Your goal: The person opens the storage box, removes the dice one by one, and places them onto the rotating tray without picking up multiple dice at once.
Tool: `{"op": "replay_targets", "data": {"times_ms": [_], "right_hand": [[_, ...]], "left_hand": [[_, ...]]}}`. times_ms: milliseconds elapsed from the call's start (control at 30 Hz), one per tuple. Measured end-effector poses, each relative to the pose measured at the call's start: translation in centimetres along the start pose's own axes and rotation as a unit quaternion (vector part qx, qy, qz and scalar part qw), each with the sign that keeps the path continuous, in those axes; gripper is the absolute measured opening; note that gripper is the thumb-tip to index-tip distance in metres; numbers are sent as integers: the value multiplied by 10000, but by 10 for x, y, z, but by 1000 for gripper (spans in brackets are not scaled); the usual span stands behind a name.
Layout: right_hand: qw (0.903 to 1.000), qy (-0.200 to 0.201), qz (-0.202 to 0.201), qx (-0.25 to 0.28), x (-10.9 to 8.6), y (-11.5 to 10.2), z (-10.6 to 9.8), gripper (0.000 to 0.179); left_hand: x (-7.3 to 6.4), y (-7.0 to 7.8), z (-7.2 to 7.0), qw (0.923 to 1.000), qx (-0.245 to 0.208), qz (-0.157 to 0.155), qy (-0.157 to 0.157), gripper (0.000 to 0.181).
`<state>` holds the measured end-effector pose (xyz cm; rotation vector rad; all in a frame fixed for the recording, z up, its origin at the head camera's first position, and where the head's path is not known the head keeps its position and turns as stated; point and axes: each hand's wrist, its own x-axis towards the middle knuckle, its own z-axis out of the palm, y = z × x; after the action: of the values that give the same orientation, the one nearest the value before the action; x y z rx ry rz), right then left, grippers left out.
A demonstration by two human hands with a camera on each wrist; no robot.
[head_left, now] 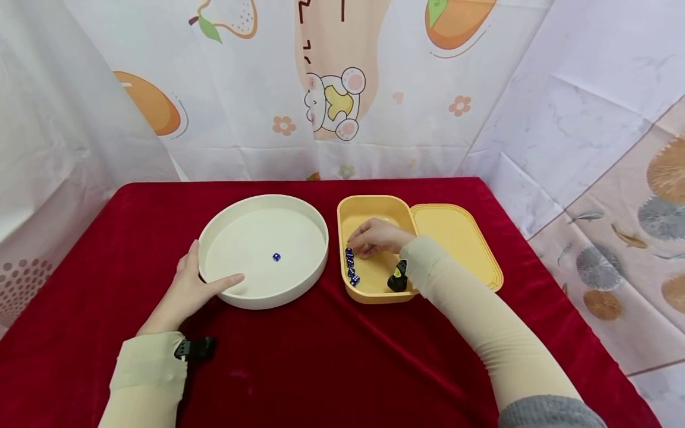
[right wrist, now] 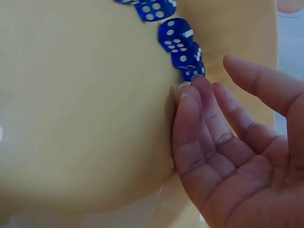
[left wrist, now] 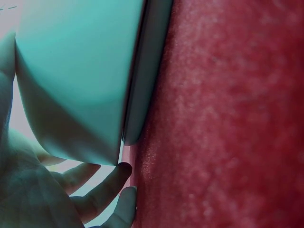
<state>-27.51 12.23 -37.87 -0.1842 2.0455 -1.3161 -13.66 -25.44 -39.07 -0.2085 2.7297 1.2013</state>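
A round white tray [head_left: 255,238] stands on the left, with one blue die [head_left: 276,257] lying inside it. My left hand [head_left: 184,291] holds the tray's near left side, thumb over the rim and the other fingers along the outer wall. Inside the yellow rectangular box [head_left: 379,298], several blue dice [head_left: 350,267] form a row against the left wall. My right hand [head_left: 379,236] reaches into this box. In the right wrist view, fingertips [right wrist: 202,85] meet the last die [right wrist: 192,72] of the row, and the thumb stays apart from them.
A yellow lid [head_left: 455,244] lies to the right of the box, its edge against it. Dark red cloth [head_left: 299,368] covers the table. Behind it hangs a white printed curtain [head_left: 225,107]. Black wrist cameras [head_left: 398,279] are strapped to both wrists.
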Motion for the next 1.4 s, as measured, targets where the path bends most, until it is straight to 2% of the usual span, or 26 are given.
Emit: {"op": "replay_targets", "data": {"times_ms": [500,900,1233,1400], "right_hand": [[9976,-4,-127,-684,6,0,6,26],[9974,-10,-149,-699,5,-2,6,22],[9949,160,-250,-962,4,-1,12,20],[9949,228,-302,-934,4,1,14,19]], "left_hand": [[-1,3,-1,10000,-44,25,3,129],[-2,5,-2,10000,-35,-9,12,129],[-2,2,-2,10000,34,-22,-9,129],[-3,2,-1,10000,42,-50,-32,130]]}}
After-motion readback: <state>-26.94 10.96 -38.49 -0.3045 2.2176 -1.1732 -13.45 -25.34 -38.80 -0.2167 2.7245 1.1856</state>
